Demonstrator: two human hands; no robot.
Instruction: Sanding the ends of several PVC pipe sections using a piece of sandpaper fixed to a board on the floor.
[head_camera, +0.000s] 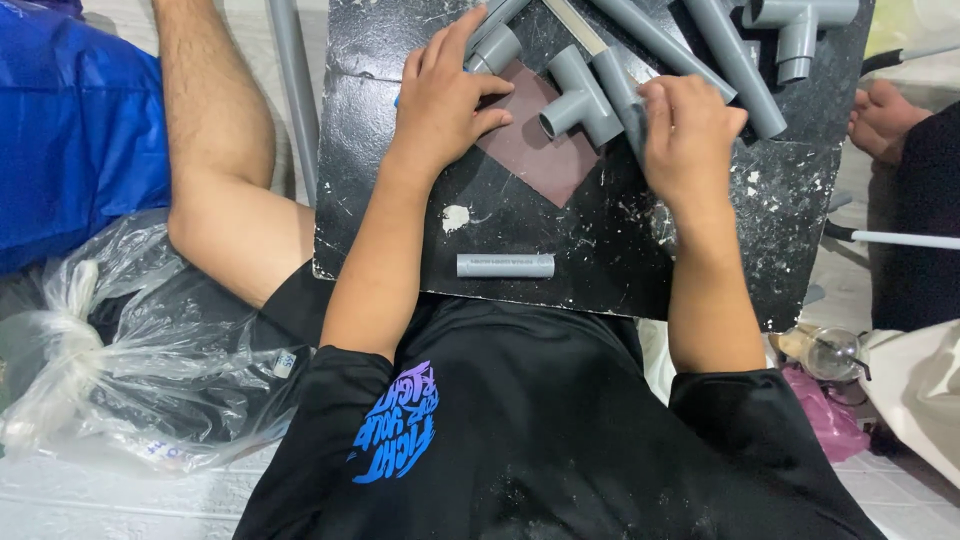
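My left hand (445, 100) lies flat on a brown sheet of sandpaper (535, 148) on a black board (560, 240), fingertips touching a grey pipe elbow (495, 45). My right hand (690, 125) is closed around a grey pipe (617, 80) that carries a grey tee fitting (578, 100) resting on the sandpaper. A short grey pipe piece (505, 265) lies loose on the board near its front edge.
More grey pipes (735, 60) and another tee fitting (800, 25) lie at the board's far right. A long grey pipe (295, 90) runs beside my bare leg (215, 150). A clear plastic bag (120, 350) sits left. Another person's foot (885, 115) is at right.
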